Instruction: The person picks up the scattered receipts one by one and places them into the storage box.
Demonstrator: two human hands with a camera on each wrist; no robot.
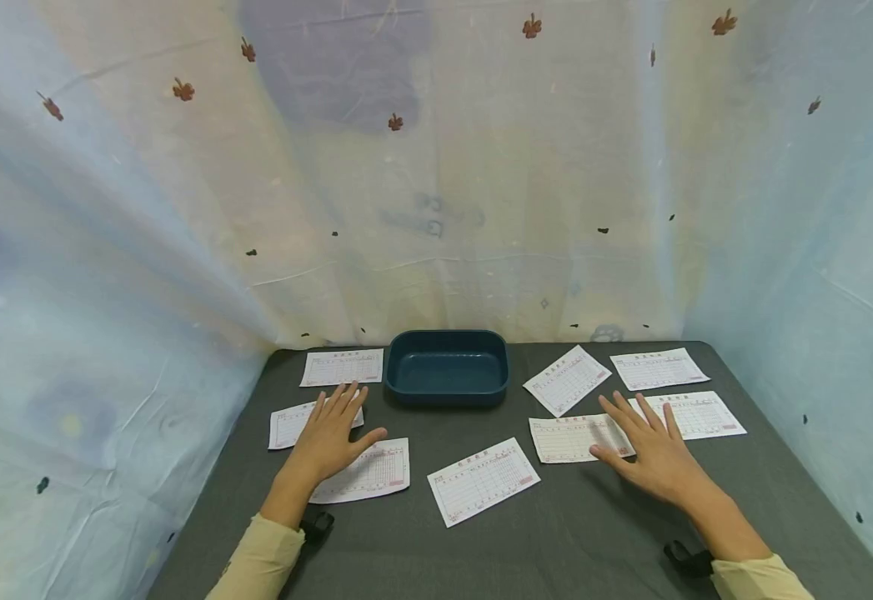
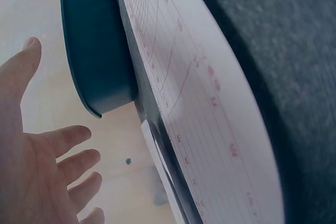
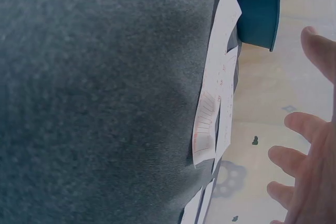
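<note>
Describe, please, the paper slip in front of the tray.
On the grey table, find the teal tray at the back. Before it, slightly right, lies the paper slip: slanted, one corner lower in the head view than any other slip.

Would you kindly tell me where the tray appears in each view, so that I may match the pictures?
Head: the tray is just below the picture's centre.
Left wrist: the tray is at upper left, cut off by the top edge.
Right wrist: the tray is at upper right, also cut off at the top.
Shared landmark: the grey table.
</note>
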